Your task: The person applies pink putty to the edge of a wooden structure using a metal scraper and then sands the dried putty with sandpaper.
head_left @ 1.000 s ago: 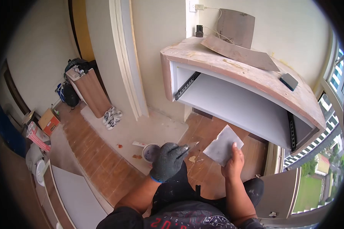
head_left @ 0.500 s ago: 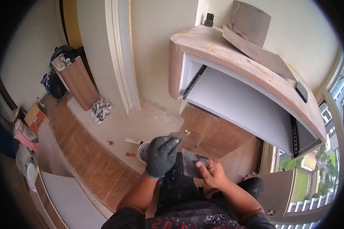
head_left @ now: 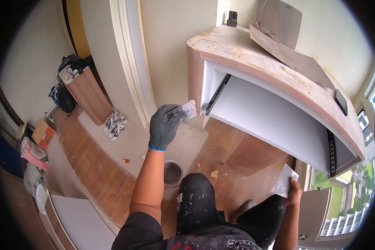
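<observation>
My left hand (head_left: 164, 125), in a dark grey glove with a blue cuff, is raised beside the cabinet's left end and closed on a small putty knife (head_left: 189, 109). Pale filler coats its blade, which points at the corner of the curved cabinet (head_left: 271, 75). A pinkish coat covers the cabinet's curved edge. Low on the right, my bare right hand (head_left: 295, 192) grips a wider flat scraper plate (head_left: 282, 183) with whitish smears. Below the gloved hand, a round tub (head_left: 165, 167) with dark contents stands on the floor by my knee.
Thin boards (head_left: 279, 21) and a phone-like dark slab (head_left: 341, 103) lie on the cabinet top, near a black charger (head_left: 232, 18). Sneakers (head_left: 116, 125) stand by a wood-look panel (head_left: 87, 93). Boxes (head_left: 43, 132) line the left; a window (head_left: 346, 200) is at right.
My left hand has risen from over the tub toward the cabinet corner with the putty knife. My right hand has moved away to the right with the scraper plate. The tub is now uncovered.
</observation>
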Demonstrator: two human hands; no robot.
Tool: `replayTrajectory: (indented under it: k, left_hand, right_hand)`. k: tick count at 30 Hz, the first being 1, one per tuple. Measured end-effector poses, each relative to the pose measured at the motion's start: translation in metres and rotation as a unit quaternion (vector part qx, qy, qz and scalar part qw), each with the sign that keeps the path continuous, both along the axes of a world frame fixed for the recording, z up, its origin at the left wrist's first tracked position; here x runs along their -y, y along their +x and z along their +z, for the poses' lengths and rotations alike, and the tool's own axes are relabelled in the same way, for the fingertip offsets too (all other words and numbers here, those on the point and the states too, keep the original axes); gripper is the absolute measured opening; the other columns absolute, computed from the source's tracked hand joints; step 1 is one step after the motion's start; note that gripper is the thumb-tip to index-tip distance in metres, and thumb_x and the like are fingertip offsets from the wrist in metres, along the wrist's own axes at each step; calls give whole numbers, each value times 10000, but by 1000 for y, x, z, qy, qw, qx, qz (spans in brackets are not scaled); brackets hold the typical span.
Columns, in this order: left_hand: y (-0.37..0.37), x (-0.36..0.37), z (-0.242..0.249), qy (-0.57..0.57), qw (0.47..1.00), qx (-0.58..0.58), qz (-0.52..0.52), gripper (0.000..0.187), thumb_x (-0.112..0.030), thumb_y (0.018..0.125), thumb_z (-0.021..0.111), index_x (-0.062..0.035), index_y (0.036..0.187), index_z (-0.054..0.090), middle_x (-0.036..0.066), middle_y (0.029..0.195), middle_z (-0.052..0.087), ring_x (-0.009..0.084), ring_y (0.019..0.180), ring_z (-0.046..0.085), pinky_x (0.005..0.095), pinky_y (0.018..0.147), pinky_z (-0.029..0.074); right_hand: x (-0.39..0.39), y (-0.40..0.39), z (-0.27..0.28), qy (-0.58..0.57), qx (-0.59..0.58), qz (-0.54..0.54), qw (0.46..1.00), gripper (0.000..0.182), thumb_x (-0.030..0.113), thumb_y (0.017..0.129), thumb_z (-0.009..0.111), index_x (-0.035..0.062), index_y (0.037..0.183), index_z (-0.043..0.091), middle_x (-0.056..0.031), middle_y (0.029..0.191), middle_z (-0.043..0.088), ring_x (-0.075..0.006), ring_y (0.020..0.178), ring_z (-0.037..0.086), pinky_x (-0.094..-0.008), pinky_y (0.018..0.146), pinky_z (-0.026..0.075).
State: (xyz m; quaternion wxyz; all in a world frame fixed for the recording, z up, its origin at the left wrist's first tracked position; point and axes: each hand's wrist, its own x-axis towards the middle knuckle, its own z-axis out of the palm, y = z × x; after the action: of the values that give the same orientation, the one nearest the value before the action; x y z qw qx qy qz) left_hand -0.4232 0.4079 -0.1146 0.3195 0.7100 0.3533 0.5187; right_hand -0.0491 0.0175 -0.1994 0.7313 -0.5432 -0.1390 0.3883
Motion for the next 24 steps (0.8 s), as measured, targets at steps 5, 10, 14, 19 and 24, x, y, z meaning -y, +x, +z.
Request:
replayTrajectory:
  k: [5,10,14,19,24]
  left_hand:
    - [4,-47,13,-55,994,14,-97,275,-173,872,723,30,1054,691,131,975,731,198,907,699,334,830,546]
    - [8,-70,26,-58,992,-42,-101,308,-171,842,753,40,1054,686,131,968,740,199,900,702,331,829,546]
    - [12,-70,35,-54,992,-73,-93,310,-168,838,758,41,1056,686,135,961,741,198,892,701,325,832,543]
    - [20,-68,38,-67,994,-26,-84,268,-138,845,749,34,1040,684,122,952,740,190,899,702,315,834,542]
    - [7,-65,30,-60,996,33,-65,236,-106,845,736,26,1034,683,117,943,739,189,882,705,318,811,551]
  right_hand:
    - [4,17,-56,36,-50,0,998,518,260,950,597,-20,1376,502,-143,1246,653,-276,1113,657,-424,1010,508]
    - [-4,27,-61,29,-67,22,997,511,276,959,594,-18,1368,506,-145,1236,656,-279,1107,661,-430,1009,508]
    - [-6,30,-62,44,-87,23,995,486,274,965,577,-17,1350,516,-146,1217,666,-284,1090,667,-435,1003,510]
    - [-9,32,-65,49,-95,28,994,477,272,966,574,-18,1340,520,-144,1201,672,-281,1074,674,-431,993,516]
    - [-5,36,-67,43,-90,14,995,492,275,963,579,-23,1348,509,-150,1203,667,-283,1077,672,-428,994,518]
